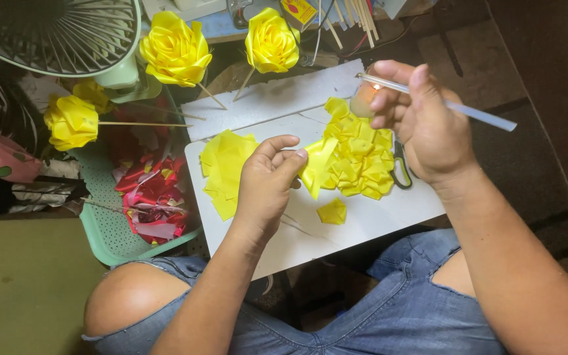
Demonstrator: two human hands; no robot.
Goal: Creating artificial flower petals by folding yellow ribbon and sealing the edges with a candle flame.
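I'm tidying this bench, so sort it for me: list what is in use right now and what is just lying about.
In use:
left hand pinching a folded yellow ribbon petal
right hand holding a clear glue stick at a small flame

Lying about:
pile of folded petals
flat yellow squares
scissors
finished yellow roses
fan

The person sits with a white board (363,220) across their knees. Their left hand (265,184) pinches a folded yellow ribbon petal (315,169) beside a heap of folded petals (356,154). The right hand (422,118) holds a clear glue stick (474,112) with its tip at a small flame (376,87). Finished yellow ribbon roses (175,49) on sticks lie beyond the board, and a green basket (103,223) of red ribbon stands to the left.
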